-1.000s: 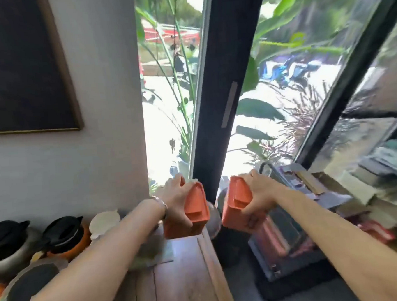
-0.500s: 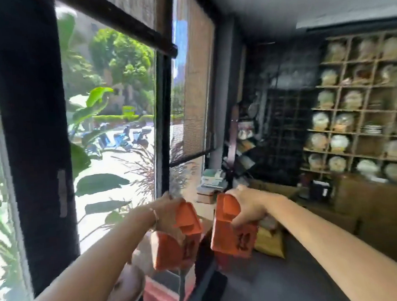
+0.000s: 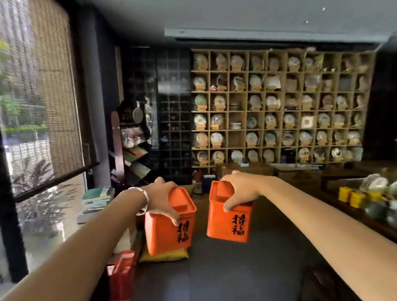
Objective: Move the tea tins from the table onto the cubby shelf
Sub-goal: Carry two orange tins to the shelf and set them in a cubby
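Note:
Two orange square tea tins with black characters hang in the air in front of me. My left hand [image 3: 162,197] grips the left tin [image 3: 168,232] from above by its lid. My right hand [image 3: 239,191] grips the right tin [image 3: 228,221] the same way, fingers curled over its top edge. Both tins are tilted slightly. Across the room, on the far wall, stands the wooden cubby shelf [image 3: 246,109], most compartments holding round tea cakes on stands, a few with plates or nothing visible.
A bamboo blind [image 3: 36,91] covers the window at left. A dark magazine rack [image 3: 131,150] and stacked books [image 3: 97,197] stand by the window. A red bag [image 3: 123,275] and yellow cushion [image 3: 163,256] lie on the floor. A long wooden counter [image 3: 386,229] with packages runs along the right.
My view has swung right from the window and table to the room with the cubby shelf. Both hands still hold the tins, carried along in front of me.

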